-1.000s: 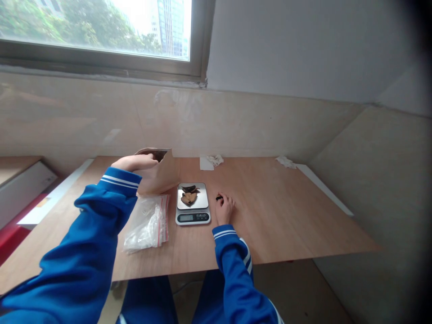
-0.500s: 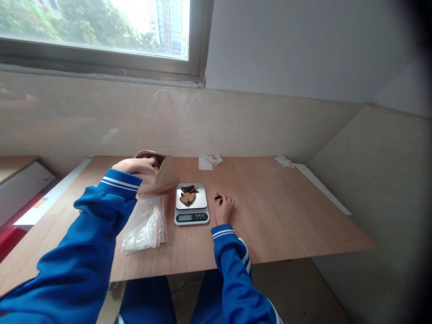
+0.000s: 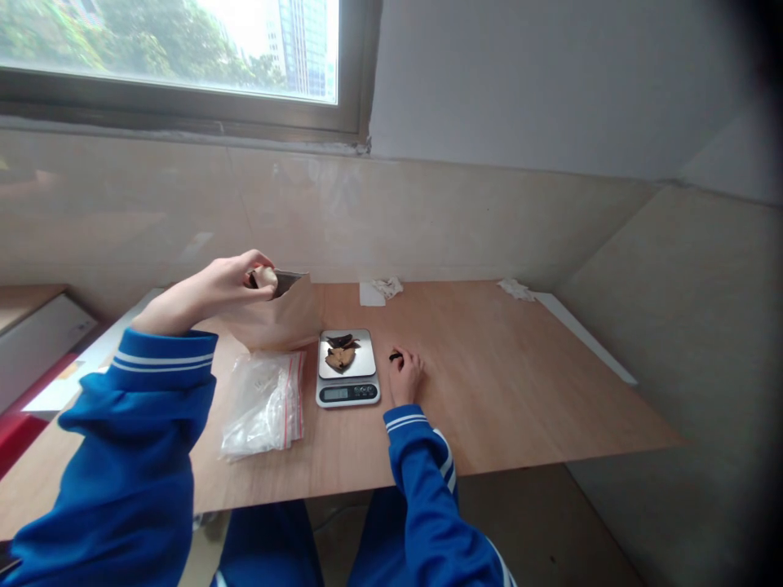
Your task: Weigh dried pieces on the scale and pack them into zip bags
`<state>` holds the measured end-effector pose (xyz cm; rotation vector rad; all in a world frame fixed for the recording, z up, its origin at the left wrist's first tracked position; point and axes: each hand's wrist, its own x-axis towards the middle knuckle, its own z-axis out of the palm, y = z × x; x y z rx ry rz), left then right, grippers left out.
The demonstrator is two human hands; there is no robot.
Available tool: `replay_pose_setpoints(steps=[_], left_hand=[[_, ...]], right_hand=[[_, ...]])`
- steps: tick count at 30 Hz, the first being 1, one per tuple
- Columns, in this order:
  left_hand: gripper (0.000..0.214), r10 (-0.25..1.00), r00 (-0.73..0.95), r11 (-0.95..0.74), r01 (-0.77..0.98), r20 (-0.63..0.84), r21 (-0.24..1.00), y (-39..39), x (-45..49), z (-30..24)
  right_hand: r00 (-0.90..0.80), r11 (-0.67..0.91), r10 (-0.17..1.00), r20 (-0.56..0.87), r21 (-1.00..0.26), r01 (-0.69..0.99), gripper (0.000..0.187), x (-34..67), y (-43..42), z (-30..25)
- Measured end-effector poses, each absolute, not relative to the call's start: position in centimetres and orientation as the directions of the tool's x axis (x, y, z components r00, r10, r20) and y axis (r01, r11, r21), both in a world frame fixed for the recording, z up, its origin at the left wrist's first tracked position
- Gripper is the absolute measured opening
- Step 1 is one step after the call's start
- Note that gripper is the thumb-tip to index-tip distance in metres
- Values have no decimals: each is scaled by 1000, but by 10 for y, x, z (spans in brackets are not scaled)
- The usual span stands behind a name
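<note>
My left hand is closed on a piece of dried peel, pale on one face and dark at the edge. It holds the piece at the mouth of an open brown paper bag. Several brown and blackish pieces of dried peel lie on the steel plate of a digital kitchen scale; its readout is too small to read. Resting on the table to the right of the scale, my right hand pinches a small dark piece of dried peel, mostly covered by the fingers.
Clear zip bags with red seal strips lie left of the scale, in front of the paper bag. Crumpled tissue and a white card are at the table's back edge, with more tissue farther right. A tiled wall stands behind.
My left hand has come up out of the paper bag and moved slightly left, with a piece of dried peel now showing in its fingers. My right hand stays in place.
</note>
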<state>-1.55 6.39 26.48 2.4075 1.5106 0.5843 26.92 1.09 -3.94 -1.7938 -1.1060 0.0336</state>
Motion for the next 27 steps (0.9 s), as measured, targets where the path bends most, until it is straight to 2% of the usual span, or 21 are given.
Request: replay_pose_setpoints(steps=[4,6,9,13,18,27], left_hand=[[44,803,418,-576,726,425,375,51,4,259],[38,727,501,-678,630,470,378,44,21,240],[36,664,618,-744,497,421,446,32,49,198],[40,627,728,-701,373,276,607,20,77,139],[50,636,726,-669,347,264,657,14,91,93],[48,738,557,-638,391,382,663,8,113,75]], right_hand=[[588,-93,680,437,-744,661,35,269,11,-39],[587,-89,678,442,-743,663,35,269,12,-39],[596,-90,668,445,-746,659,35,268,12,-38],[600,-92,667,443,-749,656,34,267,12,-37],[592,-92,679,434,-750,656,34,268,13,-37],[590,-23,647,483,-761,648,31,263,11,-24]])
